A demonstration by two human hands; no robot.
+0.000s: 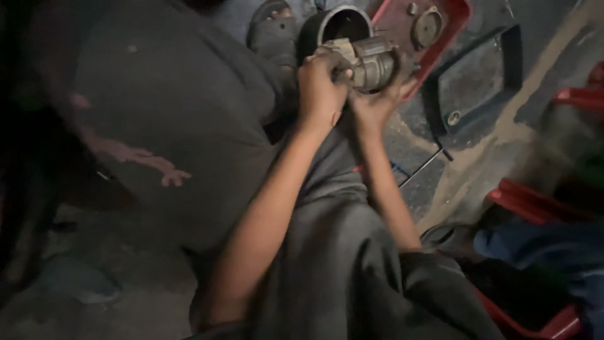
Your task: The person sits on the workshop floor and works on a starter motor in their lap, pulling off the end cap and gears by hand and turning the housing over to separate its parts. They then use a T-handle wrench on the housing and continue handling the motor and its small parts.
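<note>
Both my left hand (321, 88) and right hand (377, 104) clamp the grey ribbed metal motor housing (371, 63), upper centre; I'd grip firmly, steadying it.

Both forearms reach forward and upward from the body, bare to the elbow. The left hand (319, 91) is curled in a closed grip. The right hand (377, 101) cups beside it, fingers wrapped.
</note>
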